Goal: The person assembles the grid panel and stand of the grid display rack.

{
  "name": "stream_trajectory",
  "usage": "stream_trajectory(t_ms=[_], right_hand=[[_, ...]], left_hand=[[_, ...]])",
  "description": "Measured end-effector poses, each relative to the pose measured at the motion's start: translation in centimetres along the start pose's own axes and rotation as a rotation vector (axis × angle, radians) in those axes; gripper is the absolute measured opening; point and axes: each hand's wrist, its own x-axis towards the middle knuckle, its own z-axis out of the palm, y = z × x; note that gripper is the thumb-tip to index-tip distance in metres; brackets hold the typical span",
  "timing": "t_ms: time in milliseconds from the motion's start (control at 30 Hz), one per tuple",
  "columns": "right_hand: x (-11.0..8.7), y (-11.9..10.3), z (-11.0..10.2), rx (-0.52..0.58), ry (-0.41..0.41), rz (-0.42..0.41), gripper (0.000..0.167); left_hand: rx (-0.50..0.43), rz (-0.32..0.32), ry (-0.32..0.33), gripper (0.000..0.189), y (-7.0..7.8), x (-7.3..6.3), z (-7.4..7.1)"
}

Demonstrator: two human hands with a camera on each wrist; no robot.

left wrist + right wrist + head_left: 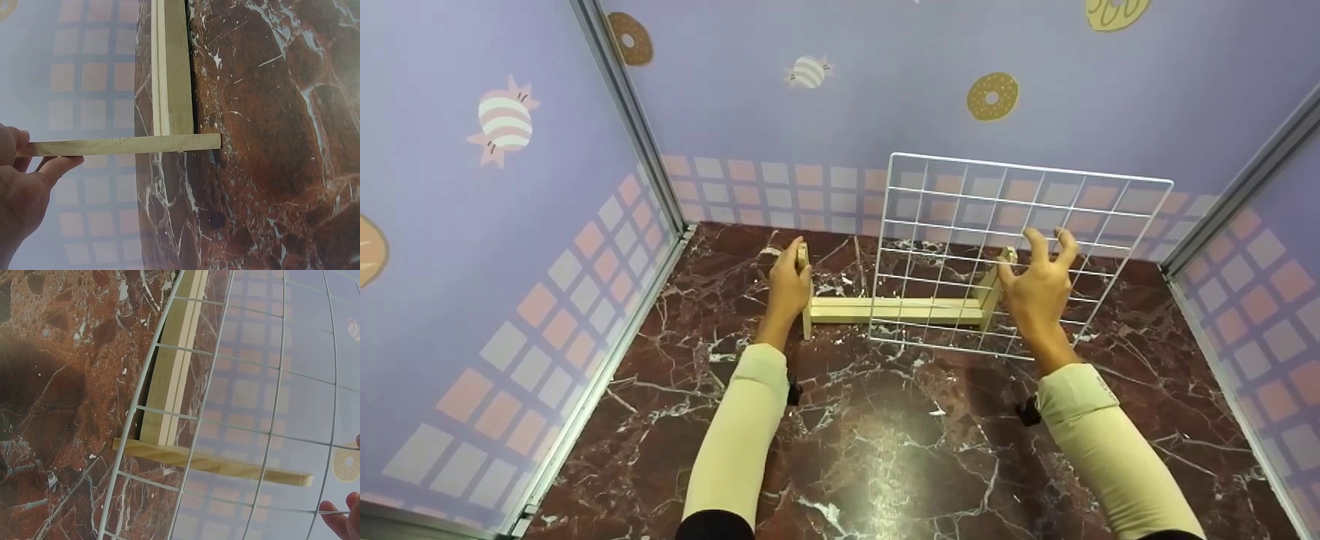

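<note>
A pale wooden stand lies on the floor, its grooved crossbar running between two end boards. My left hand pinches the top of the left end board between thumb and fingers. With curled fingers, my right hand holds a white wire grid panel by its wires. The panel is tilted and stands in front of the crossbar's right part and the right end board. In the right wrist view, only fingertips show at the lower right edge, against a wire.
Dark red marbled flooring spreads under the stand. Lilac printed walls rise at the back and both sides, with metal strips at the corners. A small white scrap lies on the floor in front.
</note>
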Motion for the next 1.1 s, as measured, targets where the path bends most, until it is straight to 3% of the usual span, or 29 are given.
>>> stream_trajectory(t_ms=[300, 500, 767, 933, 1100], right_hand=[[-0.1, 0.3, 0.1, -0.009, -0.003, 0.010, 0.054], [-0.3, 0.2, 0.0, 0.000, -0.016, 0.017, 0.055], [-0.5, 0.6, -0.1, -0.017, -0.030, 0.029, 0.053], [-0.4, 0.7, -0.1, -0.009, -0.024, 0.025, 0.054], [-0.1, 0.8, -0.2, -0.008, -0.022, 0.028, 0.055]], left_hand=[[-0.014, 0.016, 0.002, 0.056, 0.5, 0.1, 0.8], [0.039, -0.023, -0.021, 0.056, 0.7, 0.1, 1.5], [-0.026, 0.014, -0.039, 0.056, 1.7, 0.0, 3.0], [-0.045, 0.004, -0.055, 0.054, 2.5, 0.0, 3.7], [-0.049, -0.017, -0.026, 0.050, 3.1, 0.0, 4.2]])
